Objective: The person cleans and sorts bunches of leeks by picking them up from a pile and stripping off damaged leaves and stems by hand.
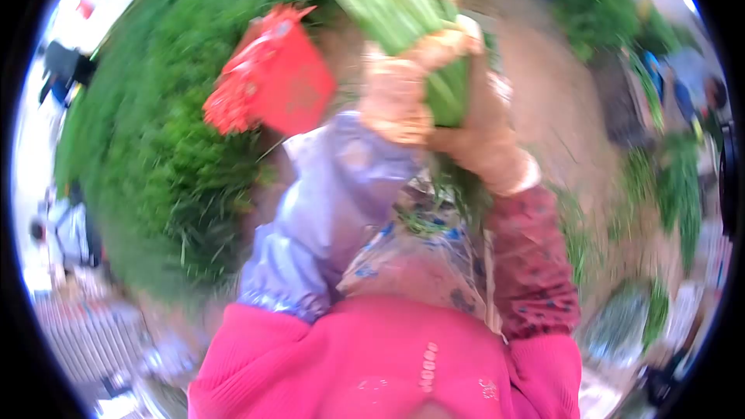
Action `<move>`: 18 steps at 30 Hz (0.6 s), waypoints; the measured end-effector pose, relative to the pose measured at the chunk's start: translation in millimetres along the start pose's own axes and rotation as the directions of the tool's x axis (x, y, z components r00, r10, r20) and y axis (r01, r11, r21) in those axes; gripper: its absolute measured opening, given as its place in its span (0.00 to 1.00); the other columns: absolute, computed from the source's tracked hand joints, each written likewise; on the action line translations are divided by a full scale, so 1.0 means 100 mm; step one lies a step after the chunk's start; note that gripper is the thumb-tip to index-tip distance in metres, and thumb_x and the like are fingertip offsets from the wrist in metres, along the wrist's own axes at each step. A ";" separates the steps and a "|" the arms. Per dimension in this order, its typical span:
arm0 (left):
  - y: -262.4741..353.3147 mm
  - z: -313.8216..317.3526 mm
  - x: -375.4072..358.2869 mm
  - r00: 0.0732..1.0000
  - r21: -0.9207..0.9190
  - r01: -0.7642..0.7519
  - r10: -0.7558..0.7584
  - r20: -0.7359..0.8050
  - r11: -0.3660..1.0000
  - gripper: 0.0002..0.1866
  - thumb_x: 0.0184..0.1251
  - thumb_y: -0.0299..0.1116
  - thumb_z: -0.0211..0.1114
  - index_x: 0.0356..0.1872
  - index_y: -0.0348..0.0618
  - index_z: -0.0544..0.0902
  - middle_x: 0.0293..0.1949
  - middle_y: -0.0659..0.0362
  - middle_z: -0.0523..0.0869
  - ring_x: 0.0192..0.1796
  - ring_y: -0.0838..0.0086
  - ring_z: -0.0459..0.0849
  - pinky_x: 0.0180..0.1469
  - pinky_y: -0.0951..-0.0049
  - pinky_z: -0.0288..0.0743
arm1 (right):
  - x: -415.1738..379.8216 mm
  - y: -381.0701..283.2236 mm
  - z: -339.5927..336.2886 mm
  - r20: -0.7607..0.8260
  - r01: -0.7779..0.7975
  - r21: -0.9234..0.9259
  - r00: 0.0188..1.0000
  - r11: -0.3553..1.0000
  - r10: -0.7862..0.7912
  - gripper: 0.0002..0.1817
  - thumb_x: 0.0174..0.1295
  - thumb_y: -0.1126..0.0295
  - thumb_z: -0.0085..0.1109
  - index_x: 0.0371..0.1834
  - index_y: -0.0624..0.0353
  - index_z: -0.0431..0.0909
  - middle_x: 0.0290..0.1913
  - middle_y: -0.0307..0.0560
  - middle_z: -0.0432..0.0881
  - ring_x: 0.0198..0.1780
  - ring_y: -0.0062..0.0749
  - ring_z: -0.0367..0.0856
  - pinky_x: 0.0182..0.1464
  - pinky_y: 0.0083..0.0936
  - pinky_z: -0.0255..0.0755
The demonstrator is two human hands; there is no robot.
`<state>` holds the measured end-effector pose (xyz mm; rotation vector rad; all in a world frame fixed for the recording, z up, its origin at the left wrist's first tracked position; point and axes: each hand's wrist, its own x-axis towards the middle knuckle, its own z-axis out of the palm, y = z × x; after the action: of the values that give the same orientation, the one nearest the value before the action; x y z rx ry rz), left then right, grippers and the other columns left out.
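A thick bundle of pale green stalks [392,4] is held up in front of me at the top centre, tilted to the upper left. Both hands wear orange-tan gloves. My left hand [400,93] wraps its fingers around the bundle from the left. At the lower right of the stalks, my right hand [485,132] is closed on them too, its fingers partly blurred. A purple sleeve cover is on the left arm and a dark red patterned one on the right. Left of the hands stands a red bag [291,77] with a ruffled top.
A large heap of green leafy plants [147,132] fills the left side. More green bunches [594,12] lie at the upper right, near a dark crate [617,101]. Other people are at the far left and right edges. Loose leaves lie on a cloth over my lap.
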<state>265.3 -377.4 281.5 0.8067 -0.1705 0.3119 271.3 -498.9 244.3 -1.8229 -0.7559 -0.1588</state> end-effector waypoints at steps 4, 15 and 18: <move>-0.28 -0.23 0.08 0.987 -0.105 0.034 -0.050 -0.154 0.994 0.25 0.55 0.24 0.72 0.56 0.38 0.78 0.44 0.57 0.86 0.44 0.70 0.86 0.51 0.69 0.81 | 0.12 0.08 -0.05 0.037 -0.084 -0.329 0.994 0.941 0.102 0.57 0.42 0.63 0.76 0.76 0.54 0.50 0.49 0.61 0.80 0.51 0.57 0.81 0.51 0.42 0.76; 0.24 -2.14 -0.27 0.777 0.167 0.466 -0.311 -0.547 0.869 0.33 0.60 0.30 0.72 0.66 0.40 0.68 0.50 0.53 0.84 0.46 0.73 0.84 0.45 0.70 0.79 | -0.29 1.65 -0.49 0.440 0.130 -0.859 0.680 0.495 0.586 0.35 0.55 0.75 0.62 0.70 0.49 0.64 0.49 0.57 0.82 0.50 0.53 0.81 0.50 0.44 0.75; 0.81 -2.83 -0.55 0.751 0.343 0.353 -0.045 -0.658 0.870 0.22 0.65 0.31 0.68 0.59 0.40 0.75 0.36 0.55 0.87 0.29 0.76 0.83 0.31 0.78 0.77 | -0.87 1.90 -1.04 0.215 -0.138 -0.932 0.532 0.335 0.819 0.36 0.56 0.76 0.60 0.71 0.46 0.64 0.56 0.62 0.79 0.59 0.58 0.77 0.60 0.46 0.71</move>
<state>195.2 -128.9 129.0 1.1267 0.6619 0.4059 336.2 -664.1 92.7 -3.1100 -0.4826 0.8240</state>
